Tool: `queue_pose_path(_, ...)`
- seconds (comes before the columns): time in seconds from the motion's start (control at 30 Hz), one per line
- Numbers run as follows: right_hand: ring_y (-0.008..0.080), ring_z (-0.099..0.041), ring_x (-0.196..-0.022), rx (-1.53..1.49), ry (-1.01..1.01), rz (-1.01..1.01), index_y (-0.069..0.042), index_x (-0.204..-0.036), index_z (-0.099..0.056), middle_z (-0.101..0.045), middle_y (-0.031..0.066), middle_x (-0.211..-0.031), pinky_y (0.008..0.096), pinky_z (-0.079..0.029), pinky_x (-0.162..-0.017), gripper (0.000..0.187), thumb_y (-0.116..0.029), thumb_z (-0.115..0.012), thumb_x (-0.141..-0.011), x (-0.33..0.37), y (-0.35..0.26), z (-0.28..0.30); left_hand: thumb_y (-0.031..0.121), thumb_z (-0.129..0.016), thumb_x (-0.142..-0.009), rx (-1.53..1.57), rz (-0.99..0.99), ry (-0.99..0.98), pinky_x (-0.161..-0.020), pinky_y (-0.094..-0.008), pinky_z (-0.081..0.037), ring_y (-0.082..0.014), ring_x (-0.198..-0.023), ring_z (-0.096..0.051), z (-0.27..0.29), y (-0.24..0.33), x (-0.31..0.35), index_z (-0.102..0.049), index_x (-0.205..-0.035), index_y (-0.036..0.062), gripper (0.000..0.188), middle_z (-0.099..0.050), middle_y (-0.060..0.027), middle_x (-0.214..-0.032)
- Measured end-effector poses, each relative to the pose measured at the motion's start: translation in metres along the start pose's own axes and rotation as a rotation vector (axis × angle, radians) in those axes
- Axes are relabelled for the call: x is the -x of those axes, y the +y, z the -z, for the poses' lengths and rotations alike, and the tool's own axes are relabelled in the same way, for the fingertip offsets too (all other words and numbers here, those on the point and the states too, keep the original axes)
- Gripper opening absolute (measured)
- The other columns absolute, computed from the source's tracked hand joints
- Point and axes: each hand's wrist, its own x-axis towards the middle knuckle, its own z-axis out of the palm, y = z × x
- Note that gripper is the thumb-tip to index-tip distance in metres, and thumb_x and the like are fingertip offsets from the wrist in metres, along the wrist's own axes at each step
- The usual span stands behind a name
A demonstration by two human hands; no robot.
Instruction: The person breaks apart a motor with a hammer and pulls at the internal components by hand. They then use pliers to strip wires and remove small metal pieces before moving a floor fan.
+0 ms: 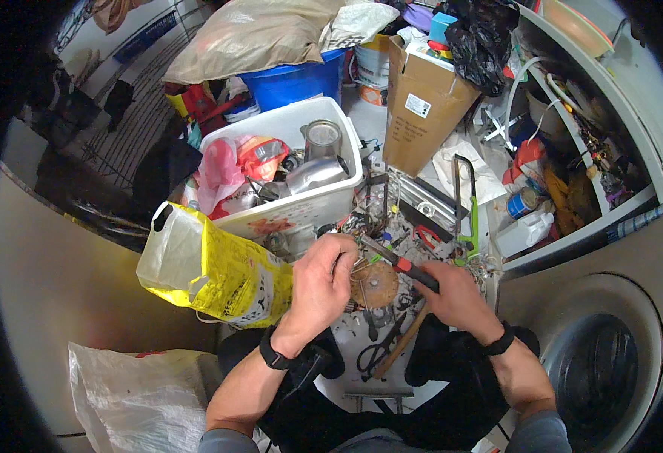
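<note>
- From where I stand, the right hand (456, 293) is closed round a red-and-black-handled tool (402, 264), its metal shaft slanting up and away to the left.
- The left hand (322, 266) is half curled, thumb and forefinger drawn close together just beside the shaft's far end. I can't tell whether anything is pinched there; the knuckles hide it.
- So the tool is between the two hands, held over a litter of small parts and just above a worn brown disc (374, 285).
- The step in hand looks to me like close two-handed work, the right hand steering the tool and the left busy near its metal end. What that end is shaped for, I can't make out.
- The next move, as I judge it, calls for a steady right wrist and left fingertips clear of the metal, since the gap there is slight.
- It also calls for some care below: black-handled scissors (376, 356) and a wooden handle (404, 345) lie between the knees, where a dropped piece could easily get lost.
- Beyond the hands, red-handled pliers (426, 236) and a green-handled hacksaw (469, 240) lie to the right.
- A yellow bag (229, 275) leans near the left wrist, beside a white bin (286, 215) of metal vessels.
</note>
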Motion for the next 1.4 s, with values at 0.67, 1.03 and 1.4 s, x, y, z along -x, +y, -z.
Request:
queue_pose_path(0.67, 0.0352, -0.064, -0.089, 0.246, 0.247, 0.053, -0.005, -0.113, -0.063, -0.062, 0.0134, -0.097, 0.045, -0.053, -0.071, 0.029, -0.009, -0.068, -0.084, 0.002, -0.005, 0.003, 0.005, -0.064, -0.101, 1.124, 0.534, -0.047, -0.074, -0.0279, -0.053, -0.0127, -0.076, -0.064, 0.001, -0.01, 0.002, -0.065, -0.106, 0.0029, 0.006, -0.073, -0.0101, -0.098)
queue_pose_path(1.03, 0.032, -0.06, -0.086, 0.439, 0.485, 0.204, -0.003, -0.111, -0.063, -0.059, 0.0117, -0.095, 0.0442, -0.049, -0.07, 0.028, -0.008, -0.066, -0.083, -0.012, -0.002, -0.002, 0.004, -0.065, -0.096, 1.241, 0.769, -0.104, -0.065, -0.0257, -0.051, -0.0139, -0.069, -0.062, 0.018, -0.01, -0.002, -0.066, -0.101, 0.0021, 0.006, -0.071, -0.0109, -0.089)
queue_pose_path(1.4, 0.0361, -0.062, -0.089, 0.364, 0.552, 0.192, -0.001, -0.118, -0.063, -0.061, 0.0141, -0.101, 0.0459, -0.051, -0.072, 0.043, -0.001, -0.07, -0.076, -0.014, -0.005, -0.006, 0.003, -0.062, -0.097, 1.124, 0.858, -0.175, -0.056, -0.0249, -0.05, -0.0139, -0.063, -0.063, 0.014, -0.005, 0.006, -0.067, -0.107, 0.0009, 0.011, -0.07, -0.0099, -0.084)
